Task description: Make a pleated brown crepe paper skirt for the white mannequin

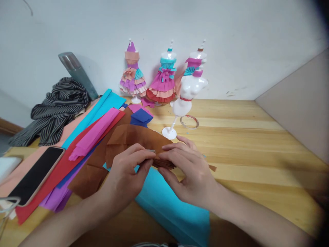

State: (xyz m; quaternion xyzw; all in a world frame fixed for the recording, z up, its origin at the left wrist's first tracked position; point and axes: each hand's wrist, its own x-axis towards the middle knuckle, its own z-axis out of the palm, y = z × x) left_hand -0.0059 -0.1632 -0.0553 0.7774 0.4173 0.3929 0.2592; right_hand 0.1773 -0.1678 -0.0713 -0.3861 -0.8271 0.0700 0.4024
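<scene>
1. Evidently the folding is part-way along: the rust-brown, thin paper sheet (pixel 131 135) lies before the person, bunched into narrow pleats at its right end, between the two hands.
2. The left hand (pixel 128 168) pinches the sheet's near edge between thumb and forefinger; a small grey sliver (pixel 151 150) shows at the fingertips, too little of it for me to identify.
3. The right hand (pixel 189 171) presses the pleats between the thumb below and the forefinger above, its outer fingers loosely spread.
4. Left of the pleats the brown paper runs broad and mostly flat, so I judge a good length is unfolded.
5. Behind, three white dress forms wear layered, colourful paper outfits (pixel 164 77); a nearer glossy white dress form (pixel 191 85) has only a red waistband (pixel 186 99).
6. That form's round base stands just beside the right fingers, a tight spot, with a thin wire ring (pixel 190 128) beyond.
7. Leftward, layered coloured papers (pixel 87 137) and a black-screened phone (pixel 37 175) crowd the left forearm.
8. Rightward, pale wooden tabletop (pixel 244 144) reaches the wall panel, seemingly the easiest side for moving.
</scene>
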